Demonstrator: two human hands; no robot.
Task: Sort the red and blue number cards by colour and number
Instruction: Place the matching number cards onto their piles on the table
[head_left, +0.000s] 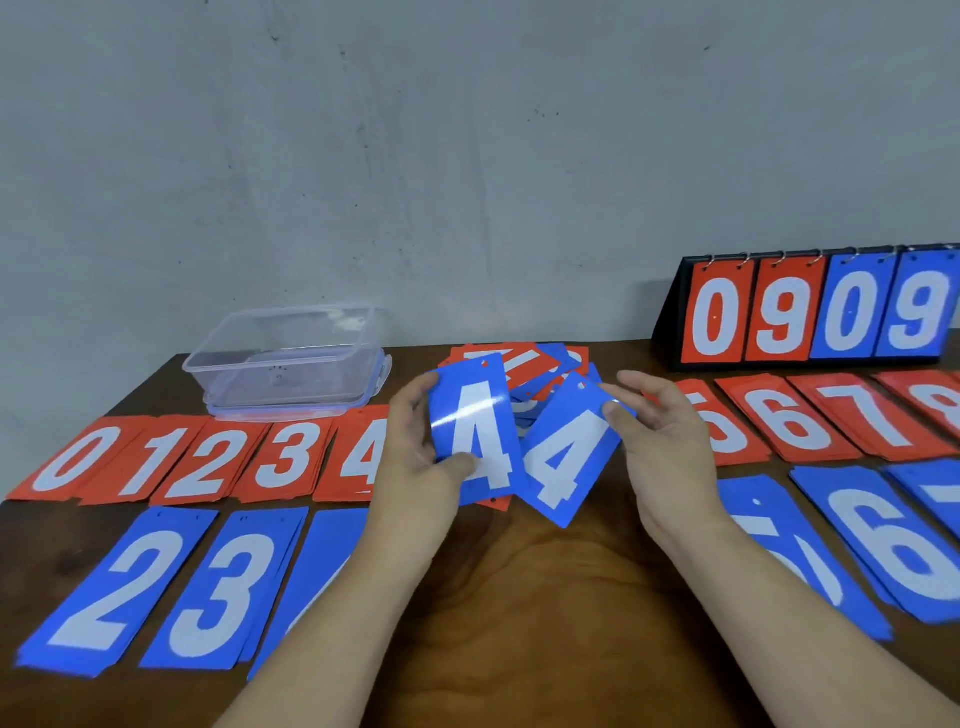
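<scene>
Over the dark wooden table, your left hand grips a glossy blue '4' card; your right hand pinches its twin. Their pile seems arm-hidden; either might misland.

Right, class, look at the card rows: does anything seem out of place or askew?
Yes. Between the clear box and the scoreboard, a mixed pile of red and blue cards lies jumbled at odd angles, unlike the tidy numbered rows.

Left grip and right grip face each other, thumbs and fingers pinching.
</scene>
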